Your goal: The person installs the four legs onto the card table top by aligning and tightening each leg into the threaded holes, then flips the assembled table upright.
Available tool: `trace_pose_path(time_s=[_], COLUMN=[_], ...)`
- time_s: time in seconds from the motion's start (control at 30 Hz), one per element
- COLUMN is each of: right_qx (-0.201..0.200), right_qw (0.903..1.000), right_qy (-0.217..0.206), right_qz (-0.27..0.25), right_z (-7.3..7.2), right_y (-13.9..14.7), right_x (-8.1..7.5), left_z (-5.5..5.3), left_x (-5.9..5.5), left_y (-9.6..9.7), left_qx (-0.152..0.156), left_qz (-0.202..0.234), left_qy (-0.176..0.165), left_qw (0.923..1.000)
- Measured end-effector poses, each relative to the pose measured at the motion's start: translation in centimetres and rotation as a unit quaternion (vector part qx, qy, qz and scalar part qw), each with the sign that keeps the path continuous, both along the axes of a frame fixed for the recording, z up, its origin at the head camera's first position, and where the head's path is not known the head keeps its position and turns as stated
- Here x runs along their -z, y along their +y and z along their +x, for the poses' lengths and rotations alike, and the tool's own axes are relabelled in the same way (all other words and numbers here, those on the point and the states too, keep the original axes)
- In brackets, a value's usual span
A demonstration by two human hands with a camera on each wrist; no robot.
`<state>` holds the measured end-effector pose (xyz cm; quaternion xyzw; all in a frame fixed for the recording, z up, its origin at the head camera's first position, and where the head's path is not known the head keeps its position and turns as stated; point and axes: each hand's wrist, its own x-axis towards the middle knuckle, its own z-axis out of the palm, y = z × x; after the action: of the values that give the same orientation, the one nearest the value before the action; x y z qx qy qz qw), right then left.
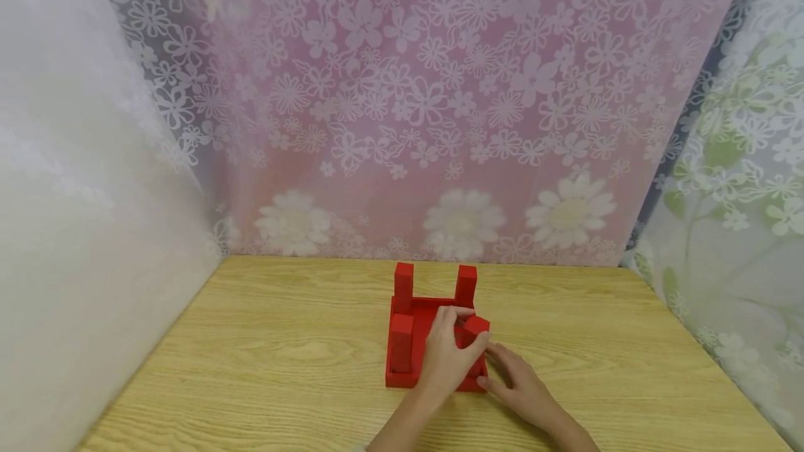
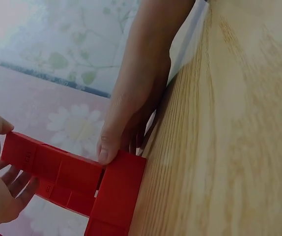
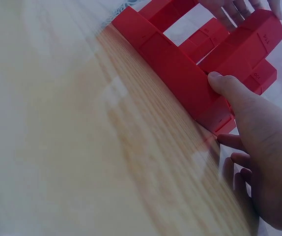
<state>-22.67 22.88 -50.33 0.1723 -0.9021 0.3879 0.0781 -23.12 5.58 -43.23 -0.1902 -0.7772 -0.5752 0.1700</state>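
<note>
A red square base (image 1: 402,380) with a raised rim lies on the table, with red block posts standing at its corners. My left hand (image 1: 442,354) grips the top of the near right post (image 1: 476,325), thumb on one side and fingers on the other. That post (image 3: 246,42) looks slightly tilted in the head view and bears small dark printed marks. At the near right corner of the base, my right hand (image 1: 521,386) holds the rim, its thumb (image 3: 219,81) on the front face and its fingers along the right side. The post's lower end is partly hidden by my left hand.
The other posts are upright: near left (image 1: 401,344), far left (image 1: 404,287) and far right (image 1: 466,286). Wood-grain table (image 1: 283,347) surface surrounds the base. A pink flowered curtain (image 1: 402,124) hangs behind, with pale sheets (image 1: 94,194) at the sides.
</note>
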Motion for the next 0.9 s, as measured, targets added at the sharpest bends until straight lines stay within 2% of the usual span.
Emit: trace_pose_path(time_s=[0.2,0.47,0.57,0.8,0.9], right_qx=[0.007,0.005,0.002,-0.01,-0.009], right_qw=[0.9997,0.9999,1.0,0.9998,0.9996], right_qy=[-0.022,-0.01,-0.008,0.016,0.025], right_qz=[0.005,0.006,0.002,-0.008,-0.007], right_z=[0.1,-0.1,-0.2,-0.2,-0.2], right_y=[0.0,0.1,0.1,0.0,0.0], right_x=[0.0,0.3,0.3,0.1,0.2], left_z=[-0.2,-0.3,0.0,0.5,0.5], left_x=[-0.1,-0.6,-0.6,-0.2,0.1], left_y=[-0.4,-0.2,0.1,1.1,1.2], left_qx=[0.028,0.035,0.017,-0.066,-0.076], left_qz=[-0.019,-0.056,-0.056,-0.019,-0.015], left_qy=[0.014,0.022,0.02,-0.006,-0.004], left_qw=[0.9993,0.9976,0.9981,0.9976,0.997])
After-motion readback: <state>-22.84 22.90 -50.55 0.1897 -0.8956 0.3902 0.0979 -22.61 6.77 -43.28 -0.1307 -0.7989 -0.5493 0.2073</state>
